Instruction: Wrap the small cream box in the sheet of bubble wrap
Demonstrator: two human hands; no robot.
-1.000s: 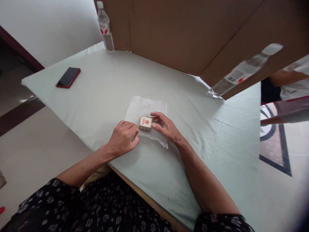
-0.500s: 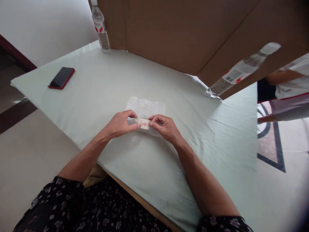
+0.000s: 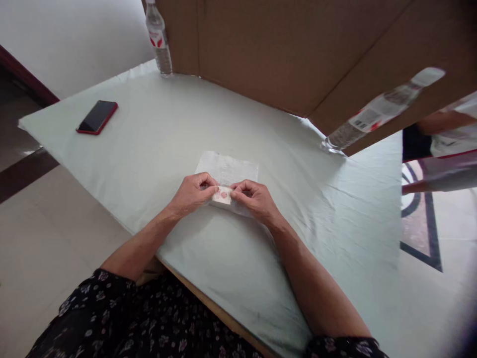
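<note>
A small box [image 3: 222,195] sits near the middle of the surface [image 3: 156,124], covered by a fold of translucent wrap [image 3: 228,167]; its pale top and red print show dimly through the layer. The wrap's far part lies flat beyond the box, and some of its near edge spreads to the right, partly beneath the right hand [image 3: 258,200]. That hand is at the box's right end, thumb and fingertips closed on the wrap there. At the left end the left hand [image 3: 195,192] does likewise, thumb and forefinger pinching the wrap against the box's corner, the other fingers curled behind. The two hands face each other with only the box between them.

A pale green cloth [image 3: 201,278] covers the surface, creased on the right side. Toward its left corner lies a phone [image 3: 97,118] in a red case, screen up and dark. At the back, brown cardboard [image 3: 253,54] stands as a screen. One clear bottle [image 3: 159,44] stands by its left end; another bottle [image 3: 376,117], slanted in the view, is in front of its right part. Past the right edge, another person [image 3: 447,134] is partly visible above the tiled floor [image 3: 454,219].
</note>
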